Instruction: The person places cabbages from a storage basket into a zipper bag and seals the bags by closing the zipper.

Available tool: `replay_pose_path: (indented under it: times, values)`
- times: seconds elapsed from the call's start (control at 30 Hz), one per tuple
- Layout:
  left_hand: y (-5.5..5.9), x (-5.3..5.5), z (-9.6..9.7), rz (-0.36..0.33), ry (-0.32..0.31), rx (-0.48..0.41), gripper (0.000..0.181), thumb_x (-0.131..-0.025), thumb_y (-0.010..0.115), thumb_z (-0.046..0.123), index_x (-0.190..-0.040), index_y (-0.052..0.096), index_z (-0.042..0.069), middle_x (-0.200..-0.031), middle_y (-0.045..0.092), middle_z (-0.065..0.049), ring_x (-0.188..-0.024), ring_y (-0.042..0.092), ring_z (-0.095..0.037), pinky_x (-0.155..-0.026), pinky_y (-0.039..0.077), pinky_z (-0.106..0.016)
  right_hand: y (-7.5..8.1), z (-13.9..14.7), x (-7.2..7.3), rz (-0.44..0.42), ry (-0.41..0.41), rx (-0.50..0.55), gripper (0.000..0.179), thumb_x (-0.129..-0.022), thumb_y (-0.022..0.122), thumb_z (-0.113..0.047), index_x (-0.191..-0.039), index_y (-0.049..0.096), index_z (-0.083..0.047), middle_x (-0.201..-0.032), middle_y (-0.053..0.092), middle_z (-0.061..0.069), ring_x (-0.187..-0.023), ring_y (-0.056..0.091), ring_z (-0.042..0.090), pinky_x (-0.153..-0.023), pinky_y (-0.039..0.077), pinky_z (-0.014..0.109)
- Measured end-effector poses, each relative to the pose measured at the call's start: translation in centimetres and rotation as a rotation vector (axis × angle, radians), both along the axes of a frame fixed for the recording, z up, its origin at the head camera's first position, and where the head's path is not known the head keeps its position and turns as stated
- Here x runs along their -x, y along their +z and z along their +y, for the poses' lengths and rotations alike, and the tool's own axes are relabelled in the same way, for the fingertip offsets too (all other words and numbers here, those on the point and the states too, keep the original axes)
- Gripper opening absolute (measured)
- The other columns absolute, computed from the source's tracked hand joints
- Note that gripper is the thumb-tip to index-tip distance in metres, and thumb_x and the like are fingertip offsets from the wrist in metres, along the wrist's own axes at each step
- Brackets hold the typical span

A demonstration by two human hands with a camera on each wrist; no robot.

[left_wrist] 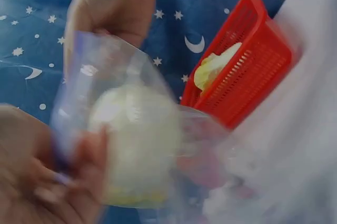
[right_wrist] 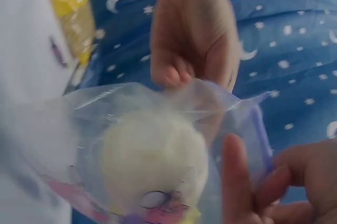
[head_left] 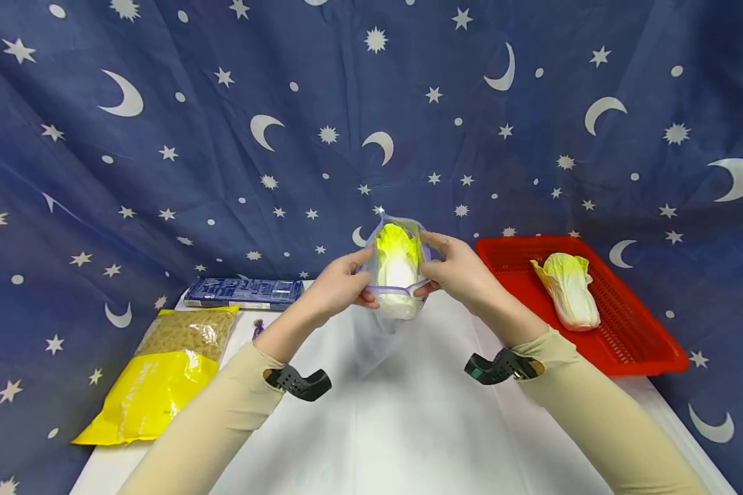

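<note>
A clear zip bag (head_left: 371, 330) with a purple rim hangs between both hands, its mouth held apart. Inside its upper part sits a napa cabbage (head_left: 398, 258), yellow leaves up and white base down. My left hand (head_left: 340, 280) pinches the rim on the left side, and my right hand (head_left: 455, 267) pinches it on the right. In the left wrist view the cabbage's pale base (left_wrist: 137, 124) shows through the plastic. From the right wrist, pink and purple print (right_wrist: 163, 213) is seen on the bag.
A red basket (head_left: 650, 344) holding another napa cabbage (head_left: 569, 290) stands on the right of the white table (head_left: 408, 426). On the left lie a yellow food bag (head_left: 167, 385), a flat blue box (head_left: 244, 293) and a small purple wrapped candy (head_left: 258, 328). A starry curtain (head_left: 347, 89) hangs behind.
</note>
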State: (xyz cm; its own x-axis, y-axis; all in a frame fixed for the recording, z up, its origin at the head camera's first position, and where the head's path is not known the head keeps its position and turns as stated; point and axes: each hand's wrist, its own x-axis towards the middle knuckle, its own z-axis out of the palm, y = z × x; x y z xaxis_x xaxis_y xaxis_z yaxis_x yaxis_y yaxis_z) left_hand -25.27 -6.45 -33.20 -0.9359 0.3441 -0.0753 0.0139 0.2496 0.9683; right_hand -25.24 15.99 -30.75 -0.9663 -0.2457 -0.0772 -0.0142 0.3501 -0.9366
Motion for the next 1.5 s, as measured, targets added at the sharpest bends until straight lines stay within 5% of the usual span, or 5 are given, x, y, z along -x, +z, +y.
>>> replay_pose_path:
  times: [0.23, 0.57, 0.9, 1.1, 1.5]
  values:
    - [-0.2, -0.4, -0.6, 0.053, 0.014, 0.024, 0.063, -0.100, 0.042, 0.002, -0.161, 0.029, 0.008, -0.163, 0.033, -0.012, -0.069, 0.066, -0.020, -0.079, 0.063, -0.038, -0.8, -0.3, -0.8, 0.024, -0.003, -0.066, 0.076, -0.092, 0.055, 0.003, -0.162, 0.025, -0.003, -0.162, 0.030, 0.018, -0.075, 0.073, 0.029, -0.076, 0.062, 0.034]
    - [-0.3, -0.5, -0.6, 0.038, 0.027, -0.016, 0.063, -0.100, 0.041, 0.002, -0.162, 0.028, 0.007, -0.165, 0.030, -0.012, -0.072, 0.066, -0.020, -0.086, 0.061, -0.046, -0.8, 0.2, -0.3, 0.026, -0.025, -0.112, 0.071, -0.093, 0.056, -0.004, -0.160, 0.033, -0.005, -0.149, 0.047, 0.021, -0.065, 0.062, 0.027, -0.070, 0.064, 0.037]
    - [-0.3, 0.0, -0.4, -0.105, 0.061, -0.122, 0.061, -0.101, 0.038, 0.000, -0.160, 0.025, -0.001, -0.113, 0.053, -0.025, -0.073, 0.061, -0.018, -0.082, 0.062, -0.036, -1.3, 0.1, 0.5, -0.086, -0.014, 0.027, 0.072, -0.093, 0.058, 0.000, -0.160, 0.033, -0.004, -0.149, 0.042, 0.021, -0.065, 0.055, 0.021, -0.070, 0.062, 0.030]
    - [-0.4, 0.3, -0.5, -0.137, 0.068, -0.197, 0.061, -0.101, 0.039, 0.001, -0.160, 0.023, -0.002, -0.121, 0.050, -0.025, -0.074, 0.061, -0.016, -0.081, 0.062, -0.032, -1.8, 0.5, 0.9, -0.169, 0.027, 0.206, 0.072, -0.092, 0.054, 0.003, -0.159, 0.030, 0.001, -0.156, 0.033, 0.024, -0.065, 0.051, 0.018, -0.077, 0.062, 0.033]
    - [-1.6, -0.2, -0.2, -0.073, 0.021, -0.088, 0.066, -0.099, 0.040, 0.001, -0.161, 0.020, -0.002, -0.122, 0.053, -0.031, -0.070, 0.061, -0.016, -0.077, 0.063, -0.033, -2.7, -0.3, 0.6, -0.174, 0.056, 0.181, 0.076, -0.090, 0.055, 0.007, -0.160, 0.027, 0.000, -0.165, 0.025, 0.016, -0.076, 0.055, 0.023, -0.079, 0.063, 0.036]
